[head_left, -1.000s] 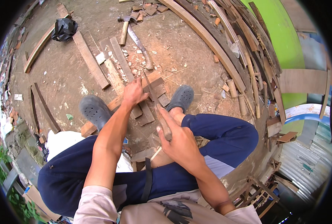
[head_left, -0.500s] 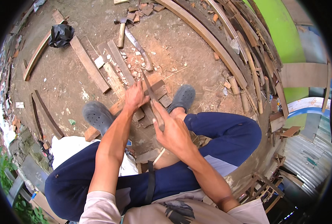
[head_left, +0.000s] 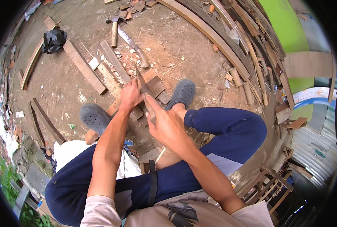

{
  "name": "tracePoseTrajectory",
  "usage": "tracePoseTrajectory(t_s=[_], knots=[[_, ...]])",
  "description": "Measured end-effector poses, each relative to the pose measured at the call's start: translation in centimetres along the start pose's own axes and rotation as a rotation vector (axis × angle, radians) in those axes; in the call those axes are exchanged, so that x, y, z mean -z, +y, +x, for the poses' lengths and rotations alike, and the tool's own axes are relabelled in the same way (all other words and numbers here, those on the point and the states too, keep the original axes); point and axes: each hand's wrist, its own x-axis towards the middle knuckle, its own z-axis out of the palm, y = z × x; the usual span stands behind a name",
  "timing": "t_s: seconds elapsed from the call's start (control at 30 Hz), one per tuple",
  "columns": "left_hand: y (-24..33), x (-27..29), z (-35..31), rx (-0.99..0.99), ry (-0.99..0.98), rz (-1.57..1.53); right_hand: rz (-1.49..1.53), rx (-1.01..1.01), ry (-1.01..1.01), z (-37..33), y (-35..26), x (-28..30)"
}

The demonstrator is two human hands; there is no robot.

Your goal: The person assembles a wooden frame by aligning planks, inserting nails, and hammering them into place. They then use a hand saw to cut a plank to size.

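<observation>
My right hand is wrapped round the wooden handle of a long tapering blade that looks like a handsaw, seen almost edge-on and pointing away from me. Close against the blade's left side, my left hand is closed and pressed down on a wooden plank lying low between my feet. The fingertips are partly hidden, as is the spot where blade and wood meet. More short wood blocks stick out under and to the right of the blade.
Beyond my hands lie a claw hammer, a curved wooden handle, planks and scattered chips. A black plastic bag sits at far left. Long timbers line the right side. White cloth lies beside my left leg.
The whole view has shifted slightly, so the ground things appear further left and up. My right hand and the blade have moved only a little; both hands keep their grips.
</observation>
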Motion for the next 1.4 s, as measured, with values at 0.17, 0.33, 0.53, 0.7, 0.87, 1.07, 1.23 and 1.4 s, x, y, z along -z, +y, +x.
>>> tracePoseTrajectory(t_s=[0.17,0.33,0.53,0.7,0.87,1.07,1.23,1.4], knots=[[0.3,-1.2,-0.8,-0.055,0.142,0.037,-0.049,0.032,0.058,-1.8,1.0,0.0],[-0.2,-0.4,-0.6,-0.021,0.05,-0.015,0.003,0.05,0.059,0.7,1.3,-0.8],[0.2,-0.7,-0.6,-0.029,0.115,0.007,0.018,0.074,0.065,-1.1,2.0,-1.2],[-0.1,-0.3,-0.6,-0.014,0.019,0.015,0.008,0.031,0.006,0.4,1.3,-1.1],[-0.8,-0.6,-0.3,-0.012,0.032,0.018,-0.025,0.012,-0.025,-0.5,-0.1,-0.3],[1.2,0.3,-0.6,-0.006,0.012,-0.017,0.052,0.033,-0.018,0.5,1.5,0.4],[0.0,0.0,0.0,0.014,-0.004,-0.014,0.002,0.052,0.006,0.2,1.0,-0.3],[0.5,0.9,-0.9,0.02,0.016,-0.007,0.016,0.02,-0.005,-2.2,0.4,0.3]])
